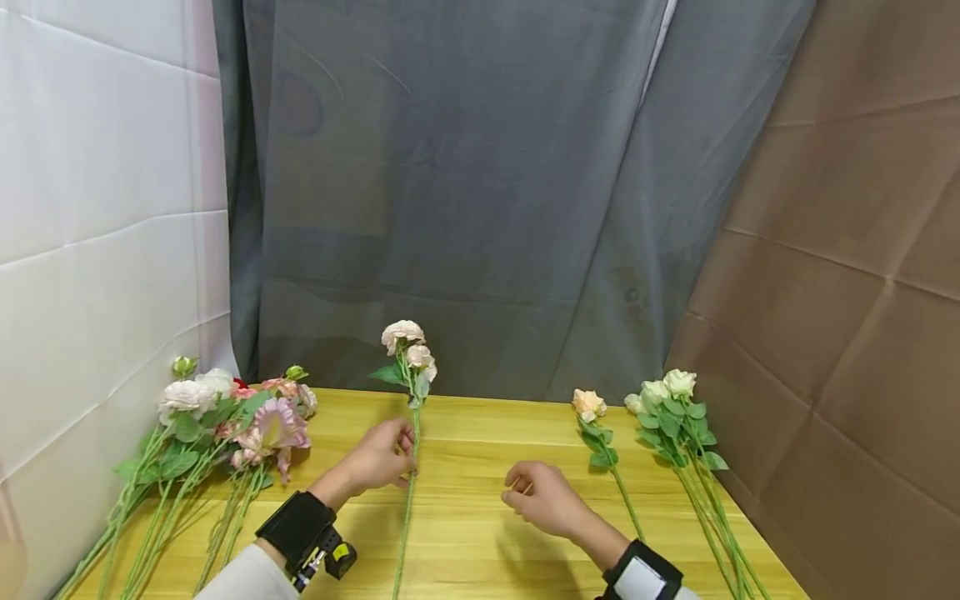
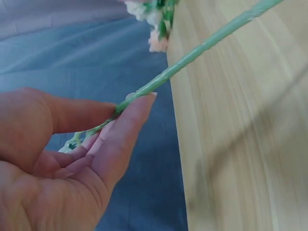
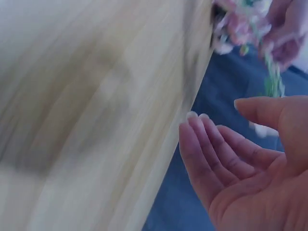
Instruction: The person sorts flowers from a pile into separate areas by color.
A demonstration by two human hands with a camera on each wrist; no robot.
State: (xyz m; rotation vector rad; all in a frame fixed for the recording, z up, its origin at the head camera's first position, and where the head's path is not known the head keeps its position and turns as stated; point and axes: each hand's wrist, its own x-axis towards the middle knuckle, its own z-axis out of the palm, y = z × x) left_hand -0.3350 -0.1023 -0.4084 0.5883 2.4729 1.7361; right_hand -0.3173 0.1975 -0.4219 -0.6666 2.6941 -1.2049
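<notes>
My left hand (image 1: 381,455) pinches the green stem of a pale pink artificial flower (image 1: 402,334) between thumb and fingers. The flower stands upright in front of me, its blooms above the hand and a long stem running down below it. In the left wrist view the stem (image 2: 180,63) crosses thumb and fingertips of the left hand (image 2: 82,159). Over the middle right of the table, my right hand (image 1: 546,498) holds nothing; its fingers are relaxed and slightly bent, with a gap to the thumb in the right wrist view.
A bunch of mixed pink and white flowers (image 1: 281,425) lies at the table's left. On the right lie a single peach rose (image 1: 589,405) and a bunch of pale green-white roses (image 1: 679,383). Grey curtain (image 1: 450,208) hangs behind the wooden table (image 1: 480,450).
</notes>
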